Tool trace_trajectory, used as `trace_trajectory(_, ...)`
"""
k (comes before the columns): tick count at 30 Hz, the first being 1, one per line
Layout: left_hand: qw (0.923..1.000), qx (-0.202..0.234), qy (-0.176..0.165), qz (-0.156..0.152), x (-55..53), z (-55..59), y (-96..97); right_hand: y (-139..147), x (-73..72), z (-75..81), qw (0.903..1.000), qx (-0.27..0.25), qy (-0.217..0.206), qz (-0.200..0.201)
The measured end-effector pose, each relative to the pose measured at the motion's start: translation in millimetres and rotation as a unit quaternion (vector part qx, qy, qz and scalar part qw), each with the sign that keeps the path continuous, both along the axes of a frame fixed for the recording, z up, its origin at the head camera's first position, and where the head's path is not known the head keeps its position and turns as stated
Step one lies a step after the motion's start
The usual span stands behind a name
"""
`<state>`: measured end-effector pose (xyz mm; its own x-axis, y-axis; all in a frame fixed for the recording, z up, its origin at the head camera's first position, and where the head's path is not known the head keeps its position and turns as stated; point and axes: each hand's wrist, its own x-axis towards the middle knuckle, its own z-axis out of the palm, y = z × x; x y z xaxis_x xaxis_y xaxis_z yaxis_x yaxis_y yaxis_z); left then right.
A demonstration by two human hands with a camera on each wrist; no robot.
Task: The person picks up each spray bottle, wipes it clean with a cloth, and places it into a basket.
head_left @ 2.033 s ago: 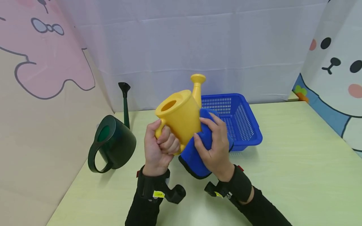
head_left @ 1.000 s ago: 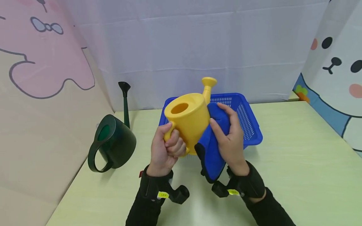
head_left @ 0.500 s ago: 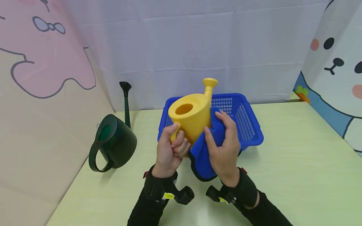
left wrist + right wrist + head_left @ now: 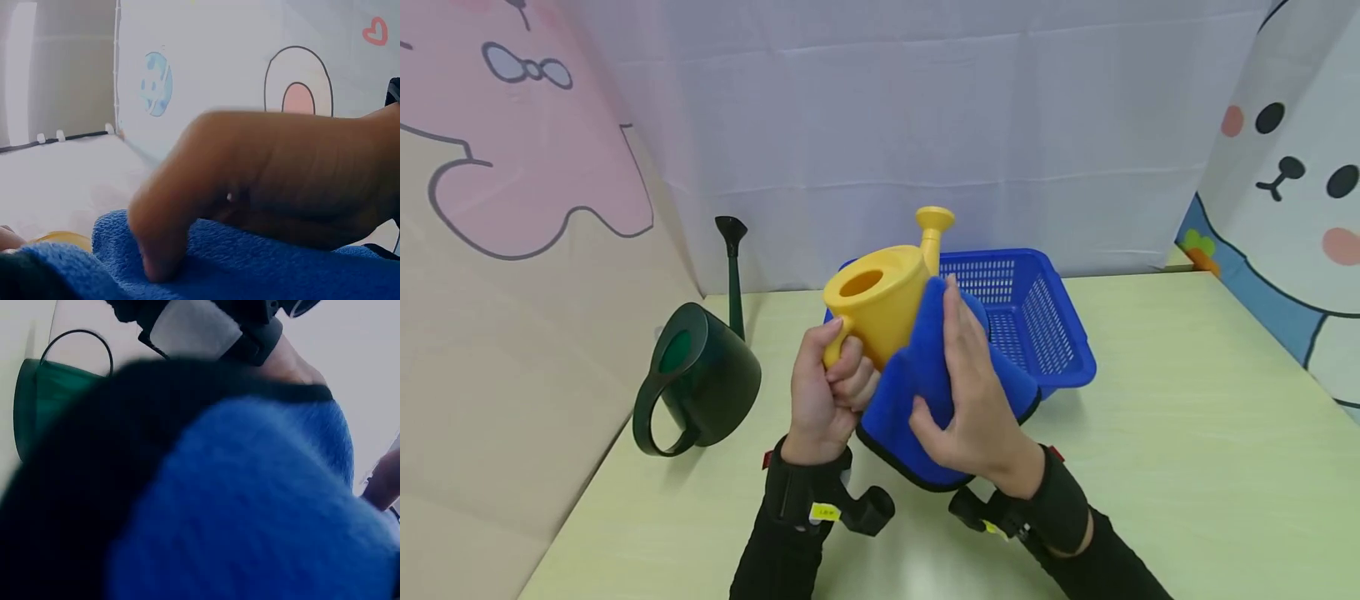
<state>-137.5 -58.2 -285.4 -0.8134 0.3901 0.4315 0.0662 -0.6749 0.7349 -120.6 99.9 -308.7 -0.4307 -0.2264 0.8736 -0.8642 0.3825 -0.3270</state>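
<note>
Two watering cans are in view, both plastic: one yellow, with a round-headed spout (image 4: 883, 308), and one dark green, with a looped handle and a flared black spout head (image 4: 711, 383). The yellow can is held up over the pale wood-grain table (image 4: 1187, 433), spout toward the back, while the green one rests on the table at the left, well apart from it. Of the two hands, the left hand (image 4: 831, 400) has its fingers curled tightly round the yellow can's handle; the right hand (image 4: 977, 417) lies with fingers extended along one fuzzy blue cloth with black edging (image 4: 891, 408), which covers the can's right side. The cloth seems pressed against the can, though the blurred right wrist view hides the contact. One rectangular blue plastic mesh basket (image 4: 1051, 329) sits behind, partly hidden by can and cloth.
</note>
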Motion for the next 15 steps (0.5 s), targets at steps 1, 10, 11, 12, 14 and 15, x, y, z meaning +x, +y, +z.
trace_trajectory(1, 1.0, 0.001, -0.002, -0.001, -0.1, -0.2, -0.1, 0.3, 0.0, 0.1, 0.9999, 0.009, -0.001, -0.012)
trace_trajectory(10, 0.9995, 0.003, -0.015, -0.027, -2.3, -2.8, 0.9, 0.6, 0.7, 1.7, 0.9909, 0.033, -0.048, -0.121)
trace_trajectory(11, 0.9995, 0.002, -0.014, -0.027, -2.6, -3.0, 1.7, 0.3, -0.1, 1.4, 0.99, 0.028, -0.053, -0.127)
trace_trajectory(12, 0.9995, 0.001, -0.013, -0.028, -3.1, -3.2, 2.5, -0.1, -0.7, 1.1, 0.9892, 0.021, -0.06, -0.132)
trace_trajectory(14, 0.9996, -0.003, -0.012, -0.026, -3.4, -3.9, 4.2, -0.7, -1.9, -0.1, 0.9878, 0.003, -0.074, -0.137)
trace_trajectory(15, 0.9996, -0.007, -0.012, -0.024, -3.3, -4.0, 5.2, -0.9, -2.1, -0.4, 0.9868, -0.007, -0.086, -0.137)
